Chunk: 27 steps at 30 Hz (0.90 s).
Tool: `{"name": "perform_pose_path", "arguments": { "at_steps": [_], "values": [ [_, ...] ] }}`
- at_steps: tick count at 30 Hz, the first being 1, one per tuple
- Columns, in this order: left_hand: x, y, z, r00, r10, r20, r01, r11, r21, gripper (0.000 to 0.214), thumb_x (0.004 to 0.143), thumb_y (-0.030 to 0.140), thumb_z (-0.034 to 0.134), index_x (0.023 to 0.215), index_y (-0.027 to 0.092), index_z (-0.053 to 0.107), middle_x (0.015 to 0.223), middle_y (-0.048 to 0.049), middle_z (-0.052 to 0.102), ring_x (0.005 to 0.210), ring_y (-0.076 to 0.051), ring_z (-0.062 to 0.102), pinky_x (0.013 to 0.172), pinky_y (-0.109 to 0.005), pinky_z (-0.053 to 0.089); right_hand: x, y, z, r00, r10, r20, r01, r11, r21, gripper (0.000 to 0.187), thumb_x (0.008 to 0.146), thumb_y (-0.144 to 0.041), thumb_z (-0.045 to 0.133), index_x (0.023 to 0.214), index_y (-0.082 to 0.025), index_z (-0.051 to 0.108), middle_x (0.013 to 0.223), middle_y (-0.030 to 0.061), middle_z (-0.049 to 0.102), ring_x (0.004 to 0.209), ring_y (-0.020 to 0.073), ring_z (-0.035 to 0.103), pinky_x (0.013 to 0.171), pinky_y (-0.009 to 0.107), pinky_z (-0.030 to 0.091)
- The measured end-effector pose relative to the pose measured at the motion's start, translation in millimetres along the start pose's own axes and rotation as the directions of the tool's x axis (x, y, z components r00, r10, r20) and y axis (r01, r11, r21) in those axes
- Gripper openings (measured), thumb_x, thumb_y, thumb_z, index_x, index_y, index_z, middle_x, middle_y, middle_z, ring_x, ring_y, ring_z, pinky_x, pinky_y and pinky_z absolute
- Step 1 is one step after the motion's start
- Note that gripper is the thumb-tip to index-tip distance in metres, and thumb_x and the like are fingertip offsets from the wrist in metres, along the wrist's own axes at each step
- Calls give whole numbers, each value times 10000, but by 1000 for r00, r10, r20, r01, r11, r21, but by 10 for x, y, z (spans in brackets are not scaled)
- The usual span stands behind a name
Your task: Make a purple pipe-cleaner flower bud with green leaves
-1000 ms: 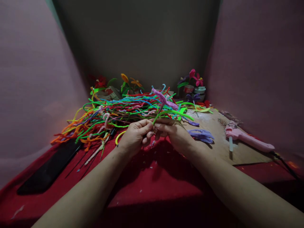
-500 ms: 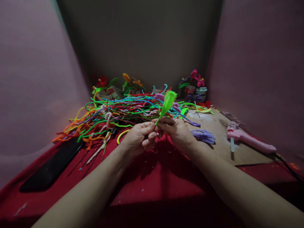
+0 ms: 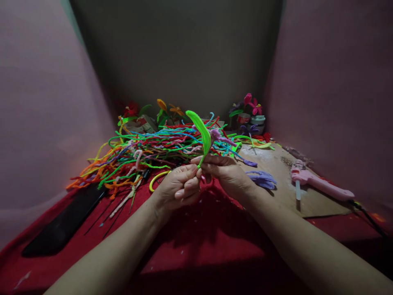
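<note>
Above a table [image 3: 199, 246] draped in red cloth, two bare forearms reach in from the bottom edge and meet at the centre. Both hands are closed in a narrow pinch on the thin stem of a green leaf [image 3: 201, 131] shaped from fuzzy pipe cleaner. The left hand [image 3: 179, 186] grips low with its fingers curled. The right hand [image 3: 225, 172] holds the stem with its fingertips just above. The leaf stands up from the pinch and curves to the left, held in the air in front of a wide tangled pile of pipe cleaners [image 3: 147, 147] in many colours. A purple fuzzy piece [image 3: 219, 135] rises just behind the leaf; whether the right hand also holds it cannot be told.

To the right lies a bare board [image 3: 276, 164] with purple shaped pieces [image 3: 260, 178] and a pink glue gun [image 3: 319, 182] on it. A black flat object [image 3: 64, 223] lies at the left. Finished flowers [image 3: 251, 102] stand against the back wall.

The stem looks thin and the grip small, so a loosened pinch could likely let the leaf drop into the pile and snag there. Hard squeezing or twisting could kink the wire and spoil the curve. The glue gun's cord trails near the right forearm and could catch on it.
</note>
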<state>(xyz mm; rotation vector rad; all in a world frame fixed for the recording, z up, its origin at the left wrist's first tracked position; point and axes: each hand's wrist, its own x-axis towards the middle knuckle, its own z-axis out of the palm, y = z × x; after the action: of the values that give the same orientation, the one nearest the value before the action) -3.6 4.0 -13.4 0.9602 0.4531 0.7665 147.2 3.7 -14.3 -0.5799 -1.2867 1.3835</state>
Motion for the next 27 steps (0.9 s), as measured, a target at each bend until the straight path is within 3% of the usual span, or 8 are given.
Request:
{"name": "perform_pose_path", "arguments": {
  "at_steps": [3, 5, 9, 13, 15, 17, 21, 27],
  "values": [
    [21, -2, 25, 997, 54, -48, -47, 990, 136, 220, 832, 337, 525, 722, 149, 556, 371, 96, 347, 241, -19, 203, 267, -132, 263, 1, 15, -4, 999, -19, -42, 19, 1000, -15, 181, 661, -320, 709, 721, -149, 696, 604, 4, 599, 510, 87, 461, 502, 240, 341],
    [36, -4, 55, 978, 149, -143, -95, 938, 333, 301, 824, 411, 521, 699, 140, 559, 411, 62, 437, 272, -30, 317, 302, -143, 288, 2, 33, 0, 994, -48, -101, 43, 998, -45, 190, 673, -335, 693, 652, -149, 664, 561, -12, 558, 484, 82, 435, 496, 243, 326],
    [57, -57, 94, 863, 428, -267, -101, 665, 740, 280, 784, 424, 561, 732, 148, 553, 560, 19, 561, 409, -74, 492, 406, -181, 376, 4, 60, 5, 978, -82, -193, 59, 991, -122, 226, 673, -330, 685, 569, -148, 600, 500, -41, 479, 465, 74, 397, 482, 238, 293],
    [48, -150, 78, 758, 630, -169, -47, 312, 949, 133, 775, 311, 579, 804, 182, 567, 607, 31, 556, 497, -86, 502, 489, -192, 382, -7, 70, 2, 975, -67, -212, 22, 978, -208, 233, 665, -348, 684, 591, -139, 611, 497, -34, 491, 466, 80, 398, 481, 243, 296],
    [44, -172, 62, 750, 646, -141, -39, 255, 966, 121, 813, 288, 520, 769, 187, 568, 570, 40, 519, 488, -82, 477, 492, -191, 366, -14, 71, -2, 977, -61, -203, 10, 970, -244, 252, 679, -369, 664, 594, -138, 609, 492, -33, 487, 468, 83, 397, 491, 250, 299],
    [50, -172, 52, 757, 634, -160, -71, 322, 944, 146, 822, 291, 506, 733, 186, 556, 552, 48, 492, 473, -75, 451, 480, -186, 357, -19, 71, -8, 981, -65, -182, 13, 961, -275, 262, 711, -379, 626, 603, -141, 602, 491, -36, 474, 475, 85, 394, 503, 253, 299],
    [79, -135, 72, 802, 550, -233, -153, 567, 810, 140, 803, 280, 525, 712, 174, 543, 518, 64, 464, 420, -55, 397, 412, -169, 321, -18, 83, -20, 989, -85, -120, 38, 936, -351, 265, 769, -326, 547, 566, -156, 547, 497, -42, 445, 493, 83, 381, 523, 250, 293],
    [75, -78, 139, 838, 413, -356, -121, 778, 616, 146, 768, 275, 573, 692, 153, 546, 463, 68, 482, 330, -29, 375, 333, -139, 268, -8, 78, -29, 996, -64, -66, 40, 948, -317, 277, 755, -296, 558, 524, -157, 495, 512, -39, 433, 508, 84, 383, 529, 248, 295]
  ]
}}
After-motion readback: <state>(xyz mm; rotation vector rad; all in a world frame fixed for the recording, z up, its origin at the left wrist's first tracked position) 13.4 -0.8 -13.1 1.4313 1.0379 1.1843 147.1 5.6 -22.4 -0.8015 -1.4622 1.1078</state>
